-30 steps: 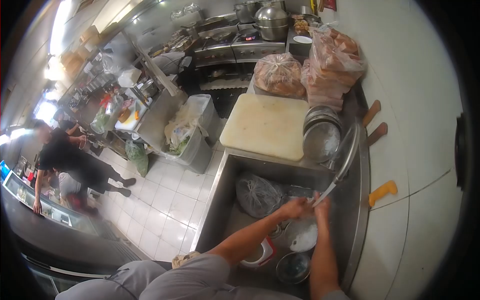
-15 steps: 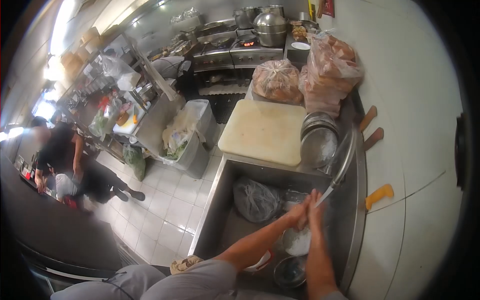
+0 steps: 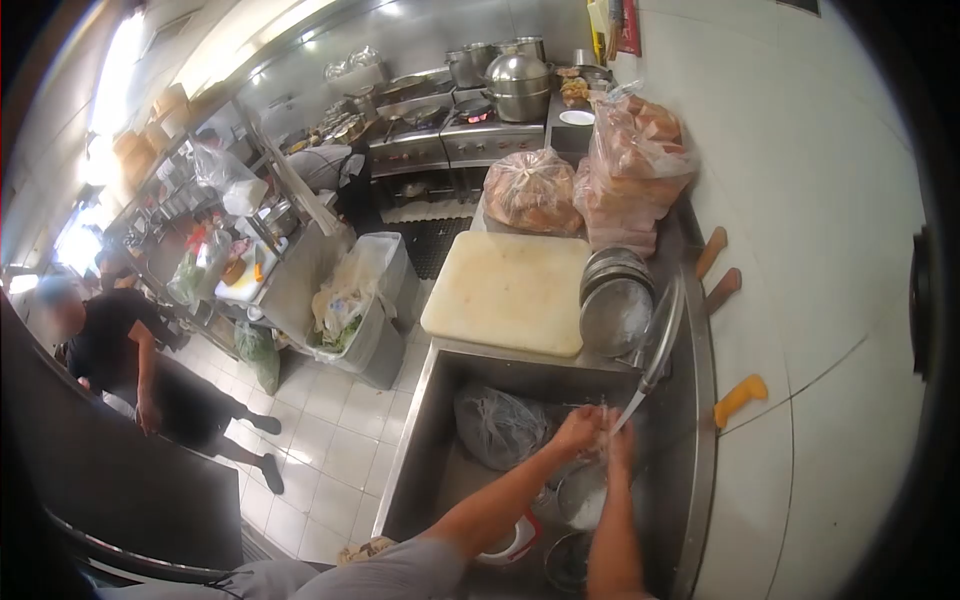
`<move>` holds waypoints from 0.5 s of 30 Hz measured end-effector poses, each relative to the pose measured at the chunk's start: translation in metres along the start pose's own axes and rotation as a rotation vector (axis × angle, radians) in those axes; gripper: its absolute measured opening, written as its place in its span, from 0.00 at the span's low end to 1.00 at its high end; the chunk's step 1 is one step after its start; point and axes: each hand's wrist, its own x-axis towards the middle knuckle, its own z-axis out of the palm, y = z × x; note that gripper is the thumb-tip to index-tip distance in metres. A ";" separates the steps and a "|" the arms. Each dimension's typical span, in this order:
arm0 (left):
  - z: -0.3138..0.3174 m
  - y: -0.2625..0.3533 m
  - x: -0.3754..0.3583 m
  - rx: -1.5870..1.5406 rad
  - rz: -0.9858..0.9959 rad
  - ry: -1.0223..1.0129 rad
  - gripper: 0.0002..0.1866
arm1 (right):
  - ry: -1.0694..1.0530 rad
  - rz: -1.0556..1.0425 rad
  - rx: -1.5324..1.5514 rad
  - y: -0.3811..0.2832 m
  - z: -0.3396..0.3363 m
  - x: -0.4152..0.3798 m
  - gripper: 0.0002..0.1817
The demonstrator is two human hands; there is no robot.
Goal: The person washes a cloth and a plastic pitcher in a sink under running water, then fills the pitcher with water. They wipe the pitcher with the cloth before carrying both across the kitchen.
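Note:
Both my hands are together over the sink [image 3: 400, 478], under the end of the metal faucet spout [image 3: 657, 350]. My left hand [image 3: 577, 430] is closed with curled fingers. Against it, my right hand [image 3: 620, 447] is closed too, partly behind the spout. Something pale and wet shows between them, too small and blurred to name. Just below them sits a metal bowl [image 3: 583, 499] with white contents. Nearer to me are a second bowl [image 3: 567, 562] and a red-and-white container [image 3: 515, 540], partly hidden by my left arm. A knotted grey plastic bag [image 3: 498, 428] lies left of my hands.
Beyond the sink lie a white cutting board [image 3: 508, 292], stacked metal bowls [image 3: 617, 318] and bagged food [image 3: 533, 190]. Knives with wooden and yellow handles [image 3: 740, 400] stand along the right wall edge. A bin [image 3: 375, 335] is on the floor; another person [image 3: 130, 340] stands left.
My hands were pressed together with straighter fingers; now they are curled around something pale. The view has shifted slightly. The other person at left has turned and straightened up.

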 end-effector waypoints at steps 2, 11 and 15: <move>0.004 0.030 -0.009 -0.167 -0.233 -0.105 0.11 | -0.080 0.223 0.601 0.068 -0.026 0.015 0.29; -0.018 -0.027 -0.001 0.499 -0.070 -0.300 0.18 | 0.075 -0.108 -0.398 0.025 0.006 -0.003 0.21; 0.004 0.012 -0.018 0.957 0.121 -0.301 0.21 | 0.249 -0.257 -0.683 0.011 0.037 -0.018 0.21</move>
